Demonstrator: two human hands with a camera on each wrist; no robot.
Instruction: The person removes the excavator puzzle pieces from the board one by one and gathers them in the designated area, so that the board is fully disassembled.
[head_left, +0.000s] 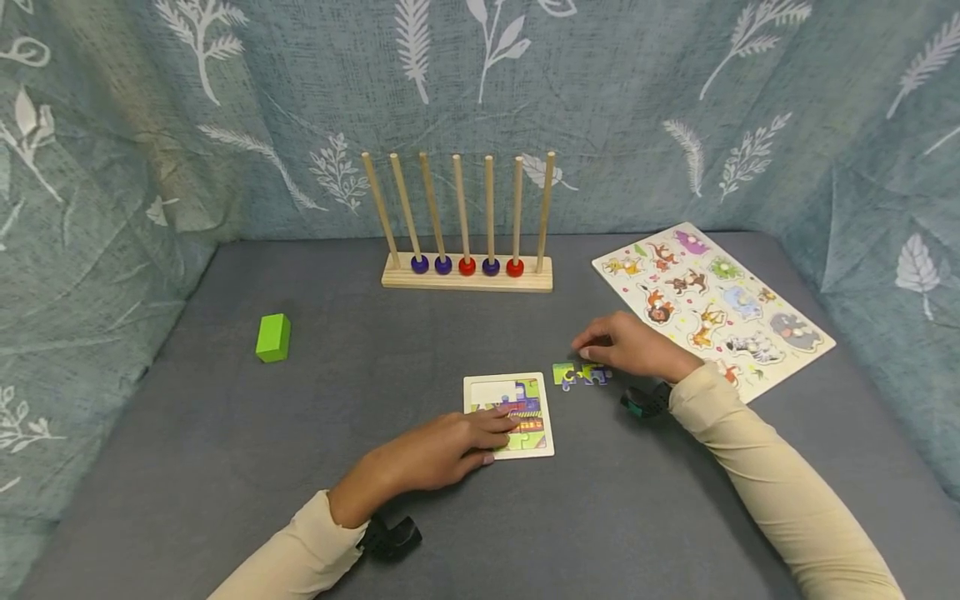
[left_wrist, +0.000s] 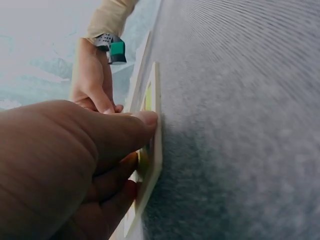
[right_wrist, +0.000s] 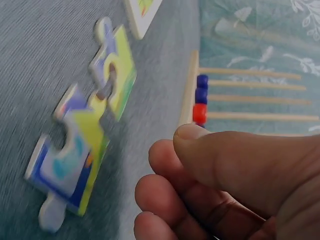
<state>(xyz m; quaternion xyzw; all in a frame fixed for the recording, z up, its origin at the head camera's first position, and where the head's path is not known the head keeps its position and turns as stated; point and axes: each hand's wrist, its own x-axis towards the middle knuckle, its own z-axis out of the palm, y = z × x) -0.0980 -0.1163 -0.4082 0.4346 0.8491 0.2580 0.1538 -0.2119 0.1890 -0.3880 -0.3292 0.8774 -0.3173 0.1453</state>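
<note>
My left hand (head_left: 438,450) rests its extended fingers across the left part of a small square jigsaw board (head_left: 528,453) with a train picture, the thumb at its near edge. A bare pale recess (head_left: 491,392) shows at the board's upper left. Just right of the board lie two jigsaw pieces, a green-yellow one (right_wrist: 124,75) and a blue-and-green one (right_wrist: 75,160), tab close to notch. Over them hovers my right hand (head_left: 633,343), its fingers loosely bent with thumb near fingertip; nothing shows between them in the right wrist view.
At the back stands a wooden peg rack (head_left: 472,282) with blue and red beads. An animal peg puzzle board (head_left: 731,321) lies at the right, beside the right forearm. A green block (head_left: 272,337) is on the left of the grey table (head_left: 225,467).
</note>
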